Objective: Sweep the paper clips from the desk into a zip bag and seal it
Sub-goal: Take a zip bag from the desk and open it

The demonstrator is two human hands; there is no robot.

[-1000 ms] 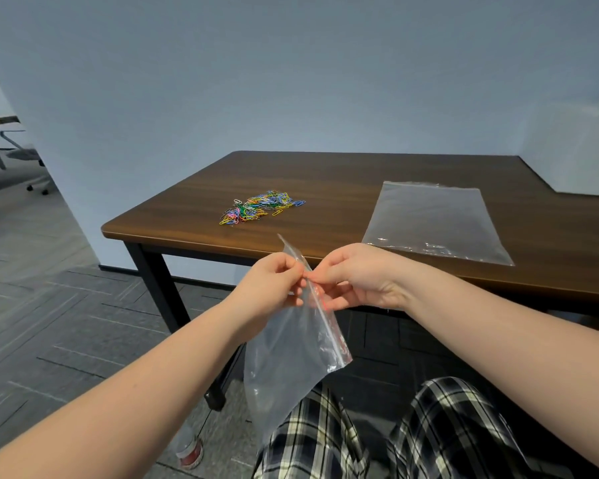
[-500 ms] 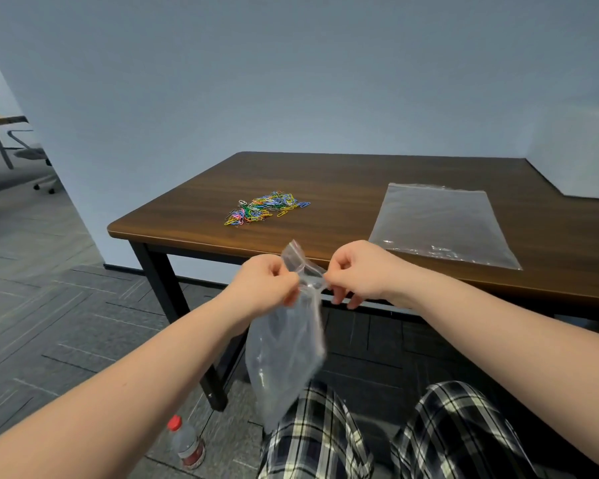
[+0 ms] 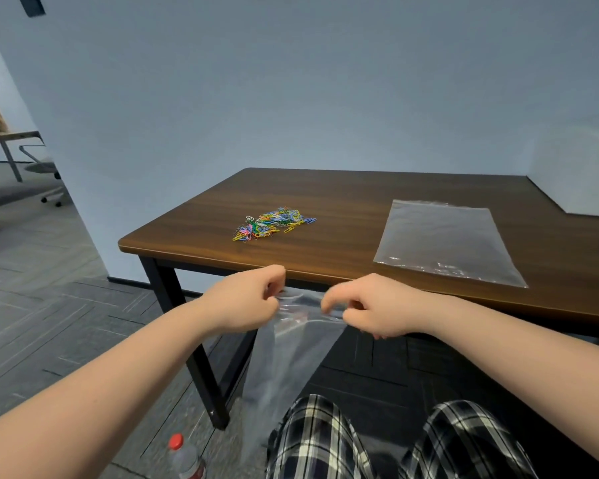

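Note:
A clear zip bag (image 3: pixel 284 357) hangs in front of the desk's near edge, below the tabletop. My left hand (image 3: pixel 246 299) pinches its top edge on the left and my right hand (image 3: pixel 367 309) pinches it on the right, so the top is stretched wide between them. A heap of coloured paper clips (image 3: pixel 270 224) lies on the dark wooden desk (image 3: pixel 343 216), left of centre, beyond my hands and untouched.
A second, larger clear zip bag (image 3: pixel 443 240) lies flat on the desk's right half. A plastic bottle with a red cap (image 3: pixel 184 458) stands on the floor by the black desk leg (image 3: pixel 187 344). My plaid-trousered knees are below. An office chair stands far left.
My hands have moved apart, pulling the bag's top edge from a narrow pinch into a wide stretch. The view has tilted up slightly.

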